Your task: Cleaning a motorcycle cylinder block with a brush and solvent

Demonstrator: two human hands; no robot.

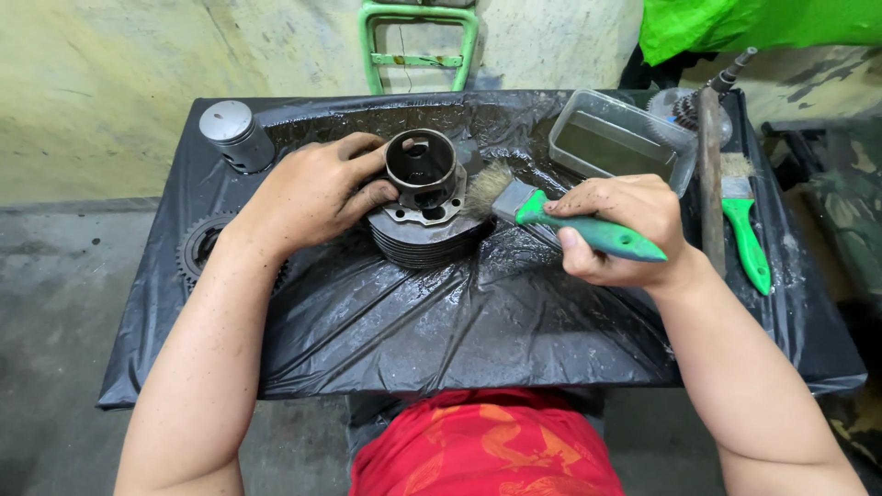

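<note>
A dark finned engine cylinder [424, 197] stands on a table covered in wet black plastic sheet [441, 312]. My left hand [312, 193] grips the cylinder's left side, thumb and fingers against its upper sleeve. My right hand [620, 230] is shut on a green-handled paintbrush [542, 209]. The brush's bristles touch the cylinder's right flank.
A silver piston [235, 134] stands at the back left. A toothed sprocket [197, 246] lies under my left forearm. A clear plastic tub of liquid [620, 147], a long metal file [709, 174], a second green brush [746, 230] and a gear [684, 108] sit at the right.
</note>
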